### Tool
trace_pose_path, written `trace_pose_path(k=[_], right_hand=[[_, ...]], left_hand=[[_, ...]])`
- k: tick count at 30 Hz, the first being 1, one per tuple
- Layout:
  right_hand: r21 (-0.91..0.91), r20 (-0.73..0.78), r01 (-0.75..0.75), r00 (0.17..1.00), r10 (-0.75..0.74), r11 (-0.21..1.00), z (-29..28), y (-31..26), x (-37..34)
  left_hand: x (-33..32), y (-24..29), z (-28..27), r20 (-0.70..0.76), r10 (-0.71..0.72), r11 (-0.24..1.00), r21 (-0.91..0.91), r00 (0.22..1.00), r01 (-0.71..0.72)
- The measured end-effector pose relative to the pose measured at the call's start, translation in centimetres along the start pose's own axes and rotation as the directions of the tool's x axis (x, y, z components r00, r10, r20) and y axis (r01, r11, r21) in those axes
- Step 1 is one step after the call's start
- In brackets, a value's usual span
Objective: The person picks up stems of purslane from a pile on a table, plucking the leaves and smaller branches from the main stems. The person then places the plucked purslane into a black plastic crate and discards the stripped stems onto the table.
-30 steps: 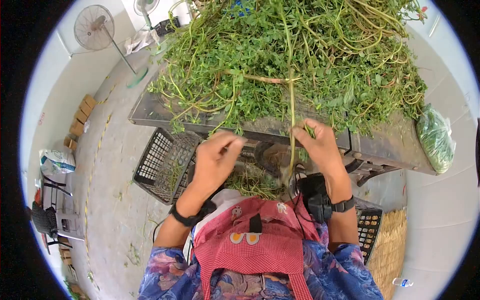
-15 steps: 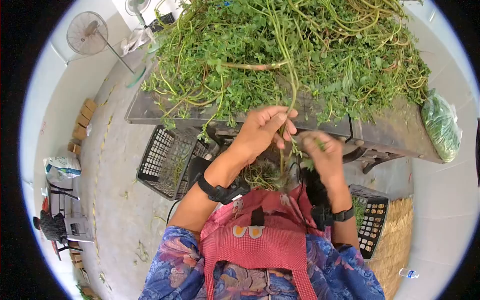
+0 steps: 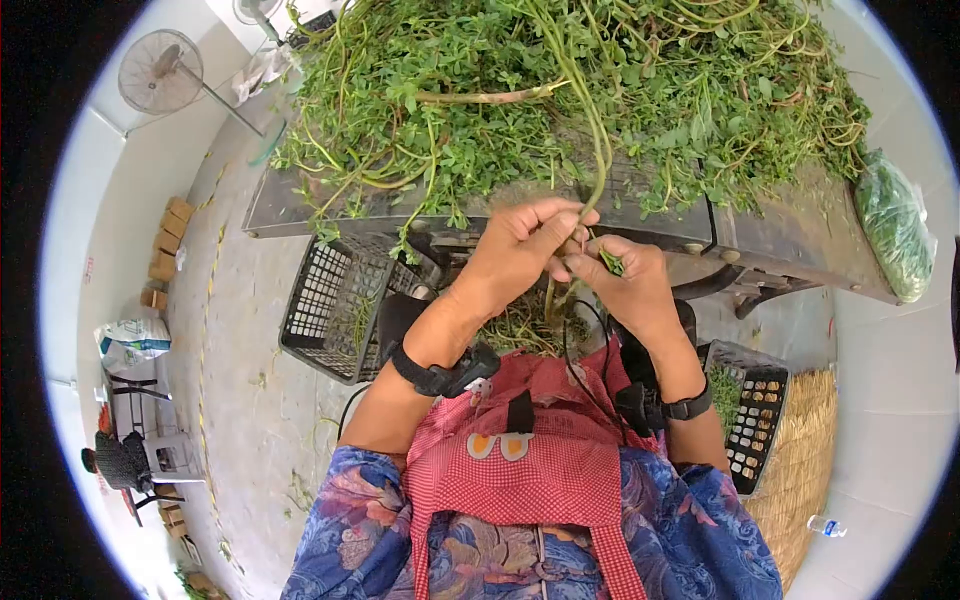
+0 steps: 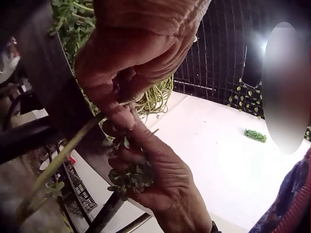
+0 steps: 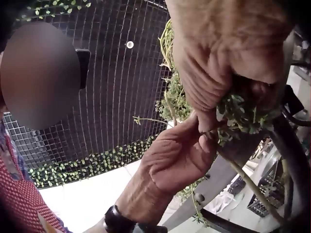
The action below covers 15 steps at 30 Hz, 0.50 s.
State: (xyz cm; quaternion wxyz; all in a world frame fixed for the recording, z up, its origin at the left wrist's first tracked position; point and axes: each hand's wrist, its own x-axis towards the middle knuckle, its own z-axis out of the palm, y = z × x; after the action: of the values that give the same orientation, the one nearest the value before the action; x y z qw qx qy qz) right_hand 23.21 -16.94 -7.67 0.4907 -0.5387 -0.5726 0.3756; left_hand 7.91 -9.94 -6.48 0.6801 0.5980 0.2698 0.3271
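Right hand (image 3: 636, 288) has moved against the left hand (image 3: 512, 250). Left grips a long stem (image 3: 604, 163), right clutches leafy sprigs (image 3: 612, 263) beside it

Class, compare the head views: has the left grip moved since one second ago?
Yes: the left grip moved right along the table edge, onto the stem.

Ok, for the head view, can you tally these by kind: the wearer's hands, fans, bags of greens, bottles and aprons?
Hands: 2 (left hand, right hand)
Fans: 2 (full fan, cut-off fan at the top edge)
Bag of greens: 1
Bottle: 1
Apron: 1
Total: 7
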Motion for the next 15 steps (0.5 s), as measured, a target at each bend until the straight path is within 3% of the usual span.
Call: trace_pose_path(k=[2,3,5,9,11,12,14,15], right_hand=[[-0.245,-0.085,0.087,0.99,-0.111,0.966,0.1,0.3,-0.2],[-0.244,-0.084,0.088,0.99,-0.111,0.966,-0.1,0.5,-0.2],[-0.425,-0.043,0.159,0.98,-0.195,0.891,-0.5,0.8,-0.5],[-0.548,-0.039,0.161,0.975,-0.217,0.821,-0.9,0.0,-1.2],[-0.675,0.042,0.174,0.979,-0.198,0.717,-1.2,-0.1,-1.7],[-0.674,0.041,0.173,0.979,-0.198,0.718,-1.2,-0.5,-1.9],[-0.322,0.214,0.319,0.942,-0.26,0.891,-1.2,-1.9,-2.2],[-0.32,0.212,0.318,0.942,-0.259,0.892,-0.9,-3.0,-2.7]], left_hand=[[-0.2,0.0,0.1,0.005,0.004,1.0,-0.001,1.0,-0.004],[-0.3,-0.3,0.0,0.036,0.019,0.999,0.03,0.999,-0.02],[-0.3,-1.0,0.0,0.073,0.043,0.998,0.052,0.996,-0.047],[-0.4,-1.1,0.7,0.005,0.061,0.989,0.138,0.998,-0.061],[-0.6,-1.3,0.8,-0.011,0.025,0.992,0.122,1.0,-0.023],[-0.8,-1.5,0.9,-0.01,0.024,0.992,0.122,1.0,-0.022],[-1.1,-1.9,1.3,-0.007,-0.068,0.975,0.213,0.998,0.068],[-1.2,-1.7,1.7,-0.058,-0.014,0.926,0.377,0.998,0.035]])
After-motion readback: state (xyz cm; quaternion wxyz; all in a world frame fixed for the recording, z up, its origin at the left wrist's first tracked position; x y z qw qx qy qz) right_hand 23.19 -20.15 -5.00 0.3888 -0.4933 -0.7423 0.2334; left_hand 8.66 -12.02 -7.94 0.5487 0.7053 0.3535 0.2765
